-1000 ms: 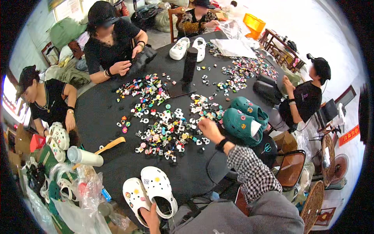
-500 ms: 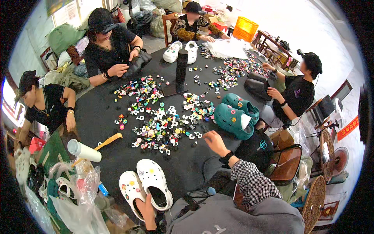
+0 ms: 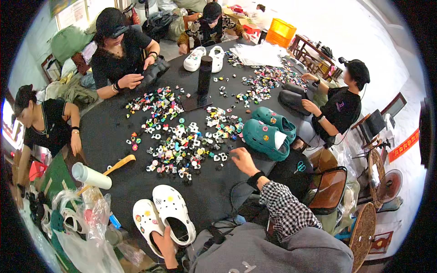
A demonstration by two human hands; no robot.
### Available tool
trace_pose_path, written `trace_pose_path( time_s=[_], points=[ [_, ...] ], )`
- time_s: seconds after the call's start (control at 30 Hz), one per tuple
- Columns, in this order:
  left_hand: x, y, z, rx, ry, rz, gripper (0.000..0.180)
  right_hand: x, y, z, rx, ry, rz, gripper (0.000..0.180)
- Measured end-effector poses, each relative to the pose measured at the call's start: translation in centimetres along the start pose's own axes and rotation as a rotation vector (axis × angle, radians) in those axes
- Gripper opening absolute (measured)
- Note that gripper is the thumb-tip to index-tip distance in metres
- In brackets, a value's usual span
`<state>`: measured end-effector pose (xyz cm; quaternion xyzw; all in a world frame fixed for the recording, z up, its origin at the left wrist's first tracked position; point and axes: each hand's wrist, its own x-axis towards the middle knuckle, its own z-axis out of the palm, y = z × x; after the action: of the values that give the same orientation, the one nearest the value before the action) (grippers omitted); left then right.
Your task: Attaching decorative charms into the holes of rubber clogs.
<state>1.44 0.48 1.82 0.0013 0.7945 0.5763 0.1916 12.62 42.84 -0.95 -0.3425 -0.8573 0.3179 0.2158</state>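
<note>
Near the table's front edge, my left hand (image 3: pixel 166 248) grips the pair of white clogs (image 3: pixel 175 204) at the heel end, thumb by the openings. Colourful shoe charms sit on their uppers. My right hand (image 3: pixel 244 161) hovers at the right edge of a heap of loose shoe charms (image 3: pixel 182 150), fingers apart, with nothing visible in it. Just beyond that hand stands a pair of teal clogs (image 3: pixel 268 136) with a few charms and a white paper tucked in one.
A black post on a flat base (image 3: pixel 204 82) rises mid-table, with white clogs (image 3: pixel 195 59) behind it. A pale tumbler (image 3: pixel 91 176) and a yellow shoehorn-like stick (image 3: pixel 120 164) lie at left. Co-workers sit around; one handles a dark shoe (image 3: pixel 154 73), another dark clogs (image 3: pixel 293 98).
The whole view has shifted slightly, so things sit a little further left. Across the table, a co-worker's head and arms have moved. My hands keep nearly the same places.
</note>
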Motion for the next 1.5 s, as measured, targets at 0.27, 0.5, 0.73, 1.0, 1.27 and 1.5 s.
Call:
trace_pose_path(
  time_s=[0.27, 0.5, 0.73, 1.0, 1.27, 1.5],
  points=[
    [0.0, 0.5, 0.2, 0.015, 0.009, 0.0, 0.058, 1.4, 2.9, -11.9, -0.21, 0.422, -0.016, 0.014],
    [0.0, 0.1, 0.1, -0.013, -0.01, -0.019, 0.056, 5.0, 9.7, -20.2, -0.574, 0.314, -0.002, 0.025],
    [0.3, -0.6, 0.0, -0.066, -0.026, 0.007, 0.061, 5.3, 11.7, -22.9, -0.534, -0.332, 0.271, 0.053],
    [0.6, -1.8, 0.3, -0.078, -0.002, -0.031, 0.062, 4.9, 14.8, -21.5, -0.993, -0.284, 0.226, 0.053],
    [0.6, -1.6, 0.1, -0.018, -0.002, 0.06, 0.062, 6.3, 15.4, -22.2, -0.883, -0.277, 0.236, 0.023],
    [-0.6, 1.8, -0.7, -0.022, -0.054, 0.156, 0.051, 6.7, 7.9, -23.2, -0.478, -0.146, 0.071, 0.041]
  ],
)
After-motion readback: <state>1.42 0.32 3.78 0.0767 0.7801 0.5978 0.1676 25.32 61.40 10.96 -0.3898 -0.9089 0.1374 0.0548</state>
